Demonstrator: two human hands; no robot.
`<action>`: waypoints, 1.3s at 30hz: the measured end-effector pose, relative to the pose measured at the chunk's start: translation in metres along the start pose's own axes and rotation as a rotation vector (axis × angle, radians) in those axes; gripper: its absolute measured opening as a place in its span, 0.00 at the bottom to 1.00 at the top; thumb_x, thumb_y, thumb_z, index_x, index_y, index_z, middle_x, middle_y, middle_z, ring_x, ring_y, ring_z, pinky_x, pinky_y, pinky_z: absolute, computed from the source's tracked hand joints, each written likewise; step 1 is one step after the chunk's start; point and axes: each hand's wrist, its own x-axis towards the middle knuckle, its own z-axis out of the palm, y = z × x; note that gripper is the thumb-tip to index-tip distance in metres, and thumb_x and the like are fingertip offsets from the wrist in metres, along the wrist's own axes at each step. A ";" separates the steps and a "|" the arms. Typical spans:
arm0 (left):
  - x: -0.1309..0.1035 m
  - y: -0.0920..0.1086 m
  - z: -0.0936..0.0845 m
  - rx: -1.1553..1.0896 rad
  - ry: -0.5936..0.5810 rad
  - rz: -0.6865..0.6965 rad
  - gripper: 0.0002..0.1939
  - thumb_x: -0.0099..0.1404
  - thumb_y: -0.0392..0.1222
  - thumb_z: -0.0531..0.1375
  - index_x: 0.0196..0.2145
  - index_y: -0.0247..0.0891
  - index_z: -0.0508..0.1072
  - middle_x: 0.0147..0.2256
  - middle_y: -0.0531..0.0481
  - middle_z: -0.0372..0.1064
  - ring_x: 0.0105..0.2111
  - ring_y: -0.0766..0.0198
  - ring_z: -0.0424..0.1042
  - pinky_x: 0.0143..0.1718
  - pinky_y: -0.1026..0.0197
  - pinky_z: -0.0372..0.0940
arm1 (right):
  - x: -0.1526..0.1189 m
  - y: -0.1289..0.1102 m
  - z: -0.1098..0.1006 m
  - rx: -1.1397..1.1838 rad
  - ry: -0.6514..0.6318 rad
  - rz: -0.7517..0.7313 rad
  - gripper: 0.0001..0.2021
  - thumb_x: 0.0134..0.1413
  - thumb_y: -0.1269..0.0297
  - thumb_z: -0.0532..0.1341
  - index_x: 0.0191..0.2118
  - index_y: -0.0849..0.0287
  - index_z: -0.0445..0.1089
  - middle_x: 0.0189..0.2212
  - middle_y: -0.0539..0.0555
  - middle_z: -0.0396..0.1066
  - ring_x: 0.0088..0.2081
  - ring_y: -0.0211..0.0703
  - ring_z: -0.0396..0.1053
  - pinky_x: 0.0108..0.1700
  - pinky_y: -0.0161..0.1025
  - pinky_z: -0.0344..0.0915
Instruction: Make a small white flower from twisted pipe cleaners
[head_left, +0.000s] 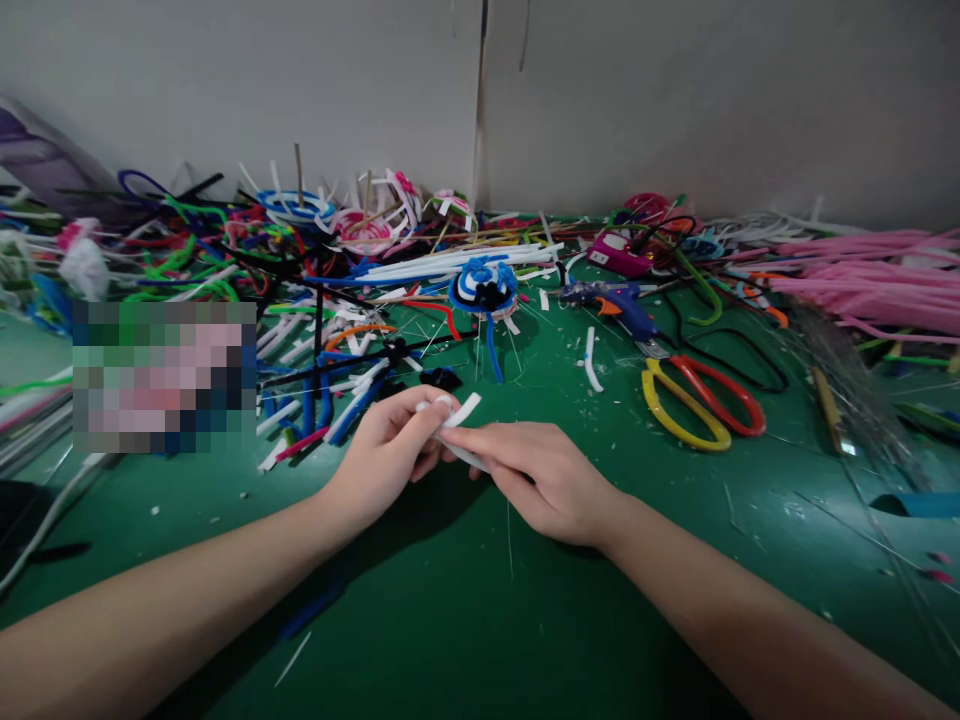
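- Your left hand (394,440) pinches the white fuzzy strip (466,408) between thumb and fingers, just below the middle of the frame. It likely keeps the strip from slipping.
- Your right hand (551,475) has a narrow grip on the same strip, with its pointing finger stretched along it, maybe to press or bend it just right.
- Both hands meet over the green table (600,620), maybe so you can see the small strip well.
- The strip's loose end pokes up and to the right, out of your fingers' way.
- The scissors (705,400) lie right of the middle, handles toward you, so they look easy to grab.
- The blue glue gun (630,312) lies just above them.
- A blue and white round piece (484,285) sits above your hands, easy to see.
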 end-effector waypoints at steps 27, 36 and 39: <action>-0.004 0.007 0.002 0.207 -0.151 0.014 0.19 0.69 0.46 0.46 0.22 0.37 0.60 0.16 0.58 0.56 0.17 0.70 0.59 0.22 0.66 0.55 | 0.002 0.001 0.001 -0.341 0.278 -0.013 0.05 0.57 0.67 0.60 0.39 0.59 0.70 0.32 0.52 0.77 0.35 0.38 0.74 0.36 0.33 0.67; -0.004 0.006 -0.001 0.312 -0.241 0.039 0.18 0.67 0.48 0.49 0.23 0.38 0.61 0.16 0.58 0.58 0.17 0.70 0.59 0.22 0.66 0.54 | -0.001 0.001 0.001 -0.413 0.219 -0.084 0.07 0.59 0.67 0.57 0.42 0.59 0.71 0.35 0.52 0.77 0.33 0.37 0.74 0.34 0.35 0.67; -0.005 0.006 -0.001 0.347 -0.231 0.059 0.18 0.67 0.48 0.49 0.23 0.38 0.60 0.15 0.58 0.57 0.17 0.71 0.57 0.21 0.67 0.53 | 0.000 0.000 0.001 -0.414 0.263 -0.085 0.06 0.58 0.67 0.59 0.40 0.59 0.72 0.33 0.51 0.77 0.32 0.37 0.74 0.33 0.35 0.67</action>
